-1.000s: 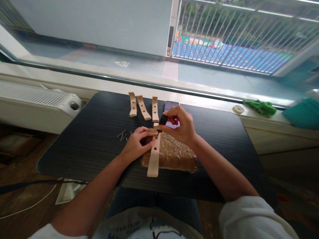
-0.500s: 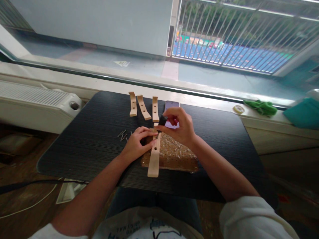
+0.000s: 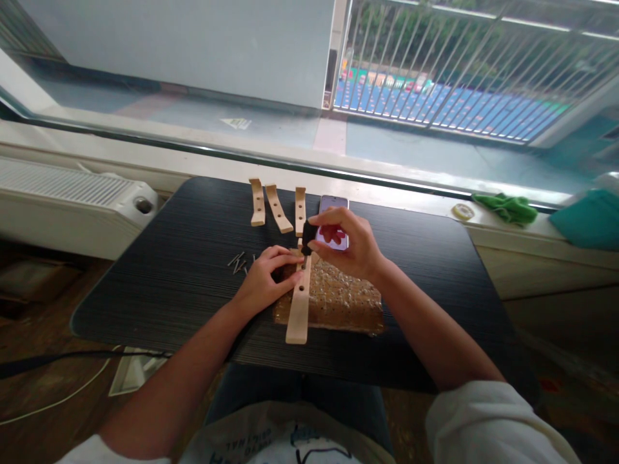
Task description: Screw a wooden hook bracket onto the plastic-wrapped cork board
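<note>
A light wooden strip with holes (image 3: pixel 298 303) lies lengthways over a brown perforated board (image 3: pixel 338 299) on the black table (image 3: pixel 159 277). My left hand (image 3: pixel 264 280) is closed, pinching the strip's far end; whether a nail is in the fingers I cannot tell. My right hand (image 3: pixel 345 245) is closed round a small black tool (image 3: pixel 307 236), held upright just above that same end, its tip close to my left fingertips.
Three more curved wooden strips (image 3: pixel 278 206) lie at the table's far edge beside a phone (image 3: pixel 333 209). Several loose nails (image 3: pixel 239 261) lie left of my left hand. A radiator (image 3: pixel 72 200) stands at the left; a green cloth (image 3: pixel 507 207) and tape roll (image 3: pixel 463 211) rest on the sill.
My right hand has lifted the black tool slightly and shifted it a little left over the strip's end. My left hand and the strip have stayed put.
</note>
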`<state>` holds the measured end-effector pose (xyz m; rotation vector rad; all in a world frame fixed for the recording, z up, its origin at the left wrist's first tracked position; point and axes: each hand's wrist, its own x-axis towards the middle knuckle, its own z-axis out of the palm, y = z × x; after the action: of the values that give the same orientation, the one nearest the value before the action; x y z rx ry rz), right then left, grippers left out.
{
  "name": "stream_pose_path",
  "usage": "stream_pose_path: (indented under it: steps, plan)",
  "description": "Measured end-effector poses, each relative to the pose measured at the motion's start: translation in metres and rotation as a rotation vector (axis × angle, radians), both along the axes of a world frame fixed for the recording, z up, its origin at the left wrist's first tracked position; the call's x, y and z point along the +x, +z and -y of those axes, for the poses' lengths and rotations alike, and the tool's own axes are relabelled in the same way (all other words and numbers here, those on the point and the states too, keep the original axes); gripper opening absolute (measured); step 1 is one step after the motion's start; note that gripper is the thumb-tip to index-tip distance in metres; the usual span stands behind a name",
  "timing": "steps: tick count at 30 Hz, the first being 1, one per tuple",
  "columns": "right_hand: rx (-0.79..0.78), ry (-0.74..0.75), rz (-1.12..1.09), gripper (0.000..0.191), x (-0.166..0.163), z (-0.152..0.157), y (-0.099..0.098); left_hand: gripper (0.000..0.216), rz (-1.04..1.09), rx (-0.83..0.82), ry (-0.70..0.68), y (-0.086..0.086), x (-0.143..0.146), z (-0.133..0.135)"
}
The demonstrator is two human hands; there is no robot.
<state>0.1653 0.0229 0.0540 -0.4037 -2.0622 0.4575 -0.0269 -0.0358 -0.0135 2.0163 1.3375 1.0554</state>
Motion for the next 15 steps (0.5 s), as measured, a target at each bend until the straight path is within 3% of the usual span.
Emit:
stream_pose_path:
  steps: [7, 15]
  plan:
    - [-0.134, 0.054, 0.103, 0.022, 0.0083, -0.0039, 0.0052, 0.022, -0.009, -0.007, -0.008, 0.001, 0.0, 0.0002]
    - [-0.339, 0.215, 0.033, 0.021, 0.0058, -0.0051, 0.0007, 0.022, -0.006, -0.014, -0.01, 0.0036, 0.0009, 0.0007]
